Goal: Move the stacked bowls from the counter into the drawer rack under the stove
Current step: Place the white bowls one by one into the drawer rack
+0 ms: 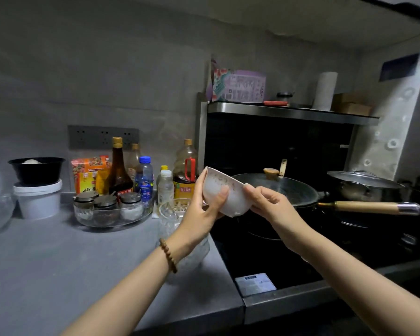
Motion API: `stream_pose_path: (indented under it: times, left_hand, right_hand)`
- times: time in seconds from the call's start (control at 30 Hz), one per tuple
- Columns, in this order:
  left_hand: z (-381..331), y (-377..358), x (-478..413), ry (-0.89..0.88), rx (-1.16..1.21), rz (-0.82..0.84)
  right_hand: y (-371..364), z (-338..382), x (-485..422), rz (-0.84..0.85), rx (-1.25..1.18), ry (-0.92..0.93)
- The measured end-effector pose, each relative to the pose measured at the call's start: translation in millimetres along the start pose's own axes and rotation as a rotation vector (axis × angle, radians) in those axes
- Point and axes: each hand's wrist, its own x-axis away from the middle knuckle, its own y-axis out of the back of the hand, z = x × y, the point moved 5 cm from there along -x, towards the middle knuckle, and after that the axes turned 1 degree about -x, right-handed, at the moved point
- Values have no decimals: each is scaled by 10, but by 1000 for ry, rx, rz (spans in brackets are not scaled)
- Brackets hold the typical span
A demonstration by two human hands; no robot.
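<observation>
White bowl point(224, 193), tilted with rim toward 10 o'clock, is gripped by the left hand point(204, 209) and right hand point(267, 202). At 9 o'clock, a glass tray point(112, 218) holds three lidded jars.

Bare forearms, no sleeves; brown wooden bead bracelet point(168, 255) around the left wrist.

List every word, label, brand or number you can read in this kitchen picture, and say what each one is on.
None can be read for certain.
Orange packet: large printed characters, too blurred.
Oil bottle: yellow label with a red mark, too blurred.
Blue-capped bottle: label too small.
Purple box above the stove: dense print, too small.
White sticker on the stove top: too small.
</observation>
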Motion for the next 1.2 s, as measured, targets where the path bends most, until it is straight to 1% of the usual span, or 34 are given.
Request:
stream_pose_path:
  times: [0.1, 0.2, 0.27, 0.37, 0.53, 0.63, 0.7, 0.77, 0.87, 0.97, 1.03, 1.1, 1.2]
  left_hand:
    - [164, -377, 67, 58, 69, 43]
    - [328, -704, 188, 146, 18, 122]
    - [463, -970, 306, 215, -18, 204]
    - [748, -1377, 525, 362, -16, 298]
    - [1298, -1890, 921, 542, -20, 499]
    - [1693, -2066, 1133, 613, -21, 635]
    - [1974, -2105, 1268, 666, -50, 687]
    - [2225, -2081, 1375, 735, -76, 678]
    - [2591, -1982, 1490, 814, -110, 612]
    - [2942, -1883, 1590, 849, -112, 533]
    - [3127, -1847, 1648, 876, -119, 522]
    - [3275, -1809, 1686, 883, -150, 499]
    - [3471, -1705, 1744, 881, -219, 412]
  right_hand:
    - [323, -24, 300, 1, 63, -43]
    - [644, -73, 567, -19, 158, -76]
    - [878, -173, 792, 16, 225, -123]
    - [1172, -356, 1170, 87, 236, -211]
    - [1541, -786, 1714, 93, 285, -344]
    - [1669, -1126, 1977, 82, 283, -460]
    - [1721, -1387, 2113, 85, 274, -539]
    - [1739, -1671, 2213, 107, 259, -600]
    - [1700, -2087, 2289, 122, 215, -657]
    - [1620, -2440, 2274, 116, 175, -681]
    - [1569, -2652, 2257, 114, 129, -710]
    - [1533, -2857, 2249, 106, 87, -745]
    - [1508, -3117, 2252, 81, 27, -807]
